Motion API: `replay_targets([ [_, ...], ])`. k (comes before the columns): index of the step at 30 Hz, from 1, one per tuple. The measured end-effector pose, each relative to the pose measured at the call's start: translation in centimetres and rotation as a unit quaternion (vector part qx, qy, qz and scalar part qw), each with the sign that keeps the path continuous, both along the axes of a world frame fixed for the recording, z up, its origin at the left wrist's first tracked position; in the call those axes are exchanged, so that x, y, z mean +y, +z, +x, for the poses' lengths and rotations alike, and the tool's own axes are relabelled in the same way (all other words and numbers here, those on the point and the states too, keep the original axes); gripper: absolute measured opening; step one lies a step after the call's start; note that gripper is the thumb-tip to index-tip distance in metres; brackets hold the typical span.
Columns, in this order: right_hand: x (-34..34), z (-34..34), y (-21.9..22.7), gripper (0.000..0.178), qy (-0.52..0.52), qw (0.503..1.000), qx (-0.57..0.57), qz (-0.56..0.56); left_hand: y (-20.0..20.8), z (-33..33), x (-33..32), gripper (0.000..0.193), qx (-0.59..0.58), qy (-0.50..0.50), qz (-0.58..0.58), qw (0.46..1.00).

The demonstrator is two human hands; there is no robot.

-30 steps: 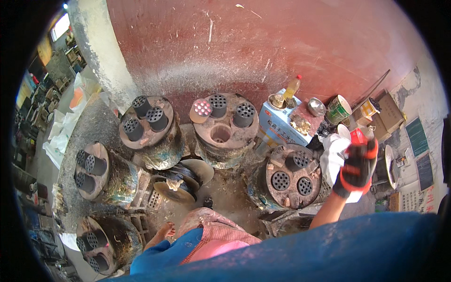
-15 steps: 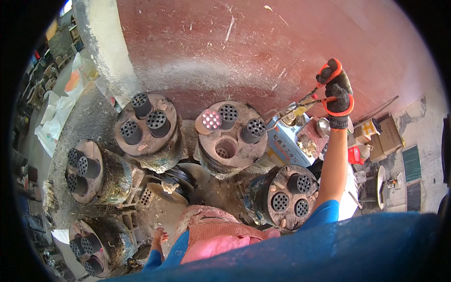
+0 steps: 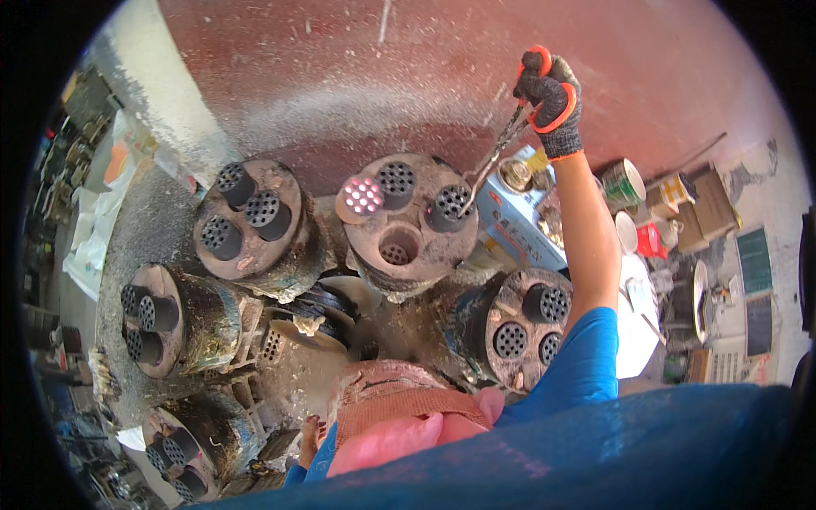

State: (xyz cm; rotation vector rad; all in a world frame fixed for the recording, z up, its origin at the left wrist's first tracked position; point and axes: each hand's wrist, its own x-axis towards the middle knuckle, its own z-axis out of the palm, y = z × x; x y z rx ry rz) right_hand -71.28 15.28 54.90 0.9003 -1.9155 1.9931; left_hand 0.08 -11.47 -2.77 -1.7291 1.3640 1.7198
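My right hand, in a black glove with orange trim, is raised high and shut on long metal tongs. The tongs slant down-left, and their tips meet a black honeycomb coal briquette in the centre round stove. That stove also holds a second black briquette and one glowing pink. My left hand shows only partly at the bottom, beside a pinkish-brown round bundle; its grip is hidden.
Other sooty stoves with briquettes stand around: back left, left, lower left, right. A blue box, tins and clutter lie at the right. A red wall rises behind.
My right hand rose from the clutter low on the right and swung up and left with the tongs, whose tips now sit on a briquette in the centre stove.
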Motion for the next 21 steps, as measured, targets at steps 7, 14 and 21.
replay_targets([
  [7,11.8,13.0,7.5,0.025,0.011,0.997,0.0,-0.072,2.0,-2.5,-2.8,0.027,0.011,-0.044,0.031,0.998],
  [14,17.9,22.6,4.4,0.027,-0.243,0.966,-0.013,-0.09,0.7,-13.6,-6.0,0.027,0.014,-0.143,0.021,0.989],
  [21,18.8,23.3,0.8,0.047,-0.217,0.974,-0.065,-0.023,2.9,-20.2,-6.5,0.026,0.106,-0.18,0.021,0.978],
])
